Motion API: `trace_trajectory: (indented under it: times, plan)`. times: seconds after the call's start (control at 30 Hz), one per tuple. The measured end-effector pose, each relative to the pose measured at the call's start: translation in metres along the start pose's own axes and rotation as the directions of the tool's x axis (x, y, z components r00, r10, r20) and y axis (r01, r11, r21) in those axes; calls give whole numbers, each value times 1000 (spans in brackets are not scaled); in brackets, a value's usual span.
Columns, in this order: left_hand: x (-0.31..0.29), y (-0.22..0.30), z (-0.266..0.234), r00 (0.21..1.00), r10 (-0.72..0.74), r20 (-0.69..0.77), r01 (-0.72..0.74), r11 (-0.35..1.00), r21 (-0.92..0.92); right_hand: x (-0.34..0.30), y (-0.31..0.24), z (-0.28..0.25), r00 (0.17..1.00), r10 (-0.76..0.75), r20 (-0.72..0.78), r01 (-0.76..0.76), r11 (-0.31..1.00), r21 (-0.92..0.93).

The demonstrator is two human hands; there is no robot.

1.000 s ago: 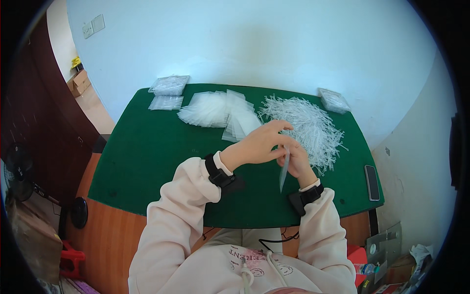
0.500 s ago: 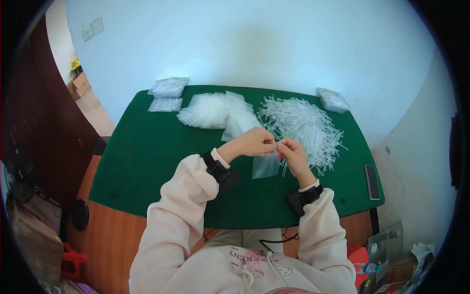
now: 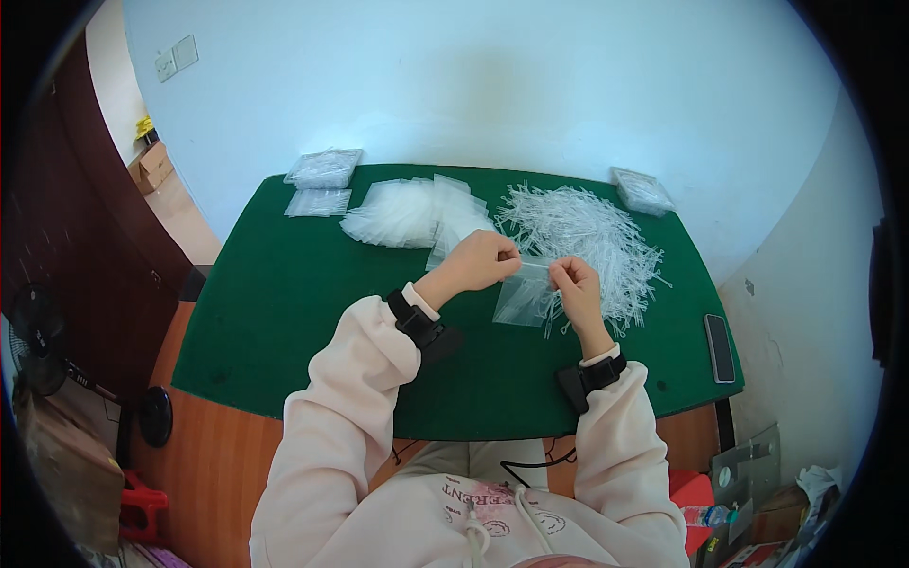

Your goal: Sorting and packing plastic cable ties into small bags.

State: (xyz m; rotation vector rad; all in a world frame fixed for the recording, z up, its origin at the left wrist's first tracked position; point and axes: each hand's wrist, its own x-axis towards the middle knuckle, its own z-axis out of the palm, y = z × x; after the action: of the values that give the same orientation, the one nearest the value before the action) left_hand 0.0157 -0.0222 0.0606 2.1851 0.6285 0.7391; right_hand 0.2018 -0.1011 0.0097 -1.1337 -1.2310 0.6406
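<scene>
A small clear plastic bag (image 3: 517, 299) hangs between my hands over the table. My left hand (image 3: 479, 260) pinches its upper left corner, and my right hand (image 3: 578, 286) pinches the upper right corner. The bag's top edge is stretched between them; whether it holds anything is hard to see. Just behind my right hand lies a large heap of thin clear plastic sticks with small looped ends (image 3: 587, 227). Beyond my left hand, flat empty-looking clear bags (image 3: 393, 216) are fanned out in an overlapping pile.
Filled clear packets (image 3: 324, 170) are stacked at the table's back left corner, with another packet stack (image 3: 642, 192) at the back right. A phone (image 3: 720, 348) lies by the right edge of the green table (image 3: 284, 312). The wall (image 3: 454, 85) stands right behind.
My hands have moved apart, drawing the bag's top edge out between them. My left hand has shifted left and slightly farther away; the bag has risen a little.
</scene>
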Motion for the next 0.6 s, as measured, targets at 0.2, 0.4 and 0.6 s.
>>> trace_trajectory:
  times: [0.2,0.4,0.6]
  plan:
    - [-5,10,3,980,186,-65,-167,959,229,-3,-16,7,902,-424,84,420,814,-402]
    - [-10,18,10,928,368,-50,-332,882,334,-8,-32,13,842,-512,169,530,729,-434]
    - [-10,24,3,916,400,-45,-360,864,352,-6,-35,6,875,-464,138,481,798,-363]
